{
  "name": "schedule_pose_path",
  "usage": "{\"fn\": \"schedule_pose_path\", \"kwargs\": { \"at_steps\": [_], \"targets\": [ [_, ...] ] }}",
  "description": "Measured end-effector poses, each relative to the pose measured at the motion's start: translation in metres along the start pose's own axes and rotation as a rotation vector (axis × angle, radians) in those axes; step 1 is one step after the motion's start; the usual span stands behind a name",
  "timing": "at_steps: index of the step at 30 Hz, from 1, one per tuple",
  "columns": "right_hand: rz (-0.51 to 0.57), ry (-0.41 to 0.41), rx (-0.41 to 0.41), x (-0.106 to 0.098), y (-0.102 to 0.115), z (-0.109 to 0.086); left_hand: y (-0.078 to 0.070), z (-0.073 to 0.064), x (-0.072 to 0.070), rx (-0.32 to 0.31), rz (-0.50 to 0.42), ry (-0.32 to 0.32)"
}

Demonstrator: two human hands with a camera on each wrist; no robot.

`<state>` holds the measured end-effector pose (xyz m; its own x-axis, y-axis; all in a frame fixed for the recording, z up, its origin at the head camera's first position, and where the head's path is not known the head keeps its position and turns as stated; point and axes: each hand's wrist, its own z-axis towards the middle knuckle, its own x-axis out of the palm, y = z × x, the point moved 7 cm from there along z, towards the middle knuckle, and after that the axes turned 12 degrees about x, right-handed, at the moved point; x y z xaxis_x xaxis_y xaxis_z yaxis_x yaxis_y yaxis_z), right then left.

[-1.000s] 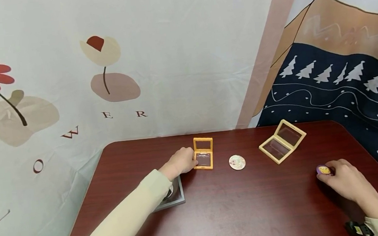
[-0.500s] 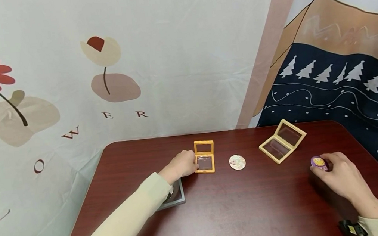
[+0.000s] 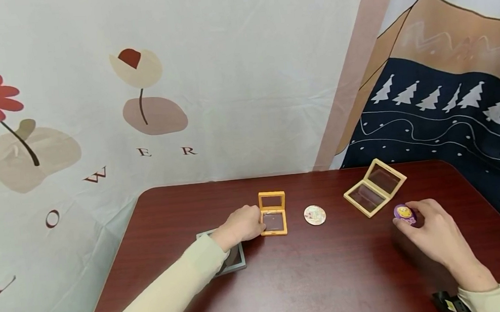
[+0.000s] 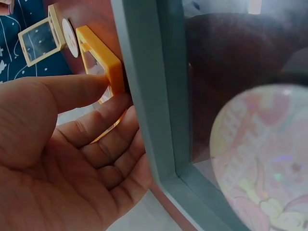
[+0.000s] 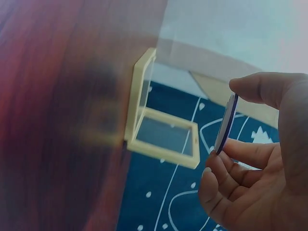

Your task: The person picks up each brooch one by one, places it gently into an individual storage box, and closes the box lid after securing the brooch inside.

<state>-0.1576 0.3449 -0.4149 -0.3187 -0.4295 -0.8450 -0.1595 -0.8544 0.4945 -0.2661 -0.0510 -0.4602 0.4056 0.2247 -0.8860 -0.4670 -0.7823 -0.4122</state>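
In the head view my left hand (image 3: pixel 244 223) pinches the left edge of a small orange hinged display case (image 3: pixel 274 230), which stands unfolded with clear film windows. The left wrist view shows the thumb on one side of the orange case (image 4: pixel 115 72) and the forefinger on the other. My right hand (image 3: pixel 438 238) holds a round purple badge (image 3: pixel 404 214) with a yellow figure, raised off the table. Thumb and fingertips grip the badge (image 5: pixel 227 124) by its rim in the right wrist view.
Between the hands lies a pale round badge (image 3: pixel 315 215). A cream hinged case (image 3: pixel 368 213) stands unfolded at back right. Under the left forearm, partly hidden, is a grey case (image 3: pixel 244 263) holding a round printed badge (image 4: pixel 269 159). A printed cloth (image 3: pixel 245 102) hangs behind the table (image 3: pixel 323 278).
My left hand has drawn the orange case a little towards me. My right hand has carried the purple badge to the left, and its printed face shows more now.
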Motion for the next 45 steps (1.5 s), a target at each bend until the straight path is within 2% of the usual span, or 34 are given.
{"fn": "schedule_pose_path", "kwargs": {
  "at_steps": [6,18,27,37,45],
  "targets": [
    [0.026,-0.004,-0.044,0.003,0.022,-0.002,-0.004,-0.007,0.002,-0.003,0.008,0.0],
    [0.097,0.008,-0.152,0.019,0.062,-0.005,-0.012,-0.017,0.008,0.04,-0.01,0.001],
    [0.157,-0.023,-0.26,0.031,0.09,-0.009,-0.021,-0.024,0.011,0.074,-0.027,-0.01],
    [0.155,0.01,-0.277,0.047,0.114,-0.014,-0.023,-0.027,0.017,0.083,-0.035,-0.002],
    [0.166,0.087,-0.309,0.068,0.139,-0.022,-0.026,-0.03,0.017,0.093,-0.022,-0.017]
  ]
}}
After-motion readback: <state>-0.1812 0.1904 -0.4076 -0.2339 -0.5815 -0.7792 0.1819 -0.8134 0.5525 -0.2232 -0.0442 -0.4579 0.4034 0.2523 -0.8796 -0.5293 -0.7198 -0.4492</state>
